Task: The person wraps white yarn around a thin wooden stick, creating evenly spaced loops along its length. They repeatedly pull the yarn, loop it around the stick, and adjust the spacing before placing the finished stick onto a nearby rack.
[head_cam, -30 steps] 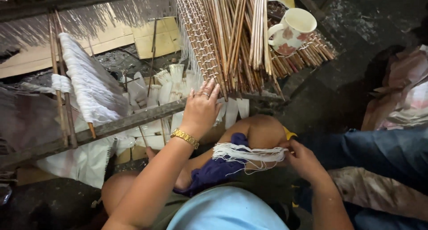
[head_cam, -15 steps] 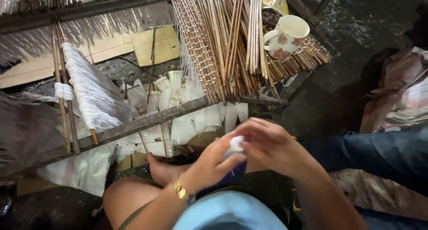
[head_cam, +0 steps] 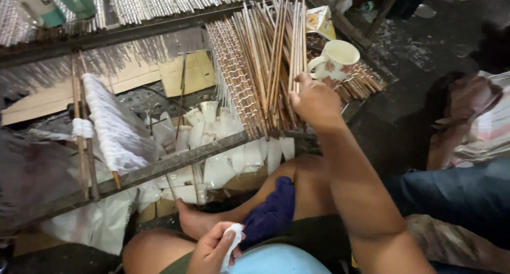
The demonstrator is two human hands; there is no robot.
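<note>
Bamboo sticks [head_cam: 271, 61], thin and brown, lie in a loose bundle on a woven mat of sticks [head_cam: 234, 83] that rests across a dark wooden rail [head_cam: 159, 168] of the frame in front of the seated person. The right hand [head_cam: 316, 101] reaches forward to the near end of that bundle, its fingers [head_cam: 304, 83] curled in against the sticks at the bundle's right edge; whether they actually pinch a single stick cannot be told from this view. Just beyond that hand, a cream mug [head_cam: 337, 59] with a printed pattern stands on the stick mat, close to the hand without clearly touching it. The left hand [head_cam: 212, 250] is low at the bottom edge, near the person's lap, with its fingers closed around a small wad of white thread [head_cam: 232, 242]. Beside it a dark blue cloth [head_cam: 273, 213] lies draped over the bent bare leg. To the left, a thick skein of white yarn [head_cam: 114, 128] hangs wound on upright sticks, and pale paper scraps [head_cam: 223, 146] lie heaped under the rail. Two cups [head_cam: 58, 3] stand at the upper left corner.
</note>
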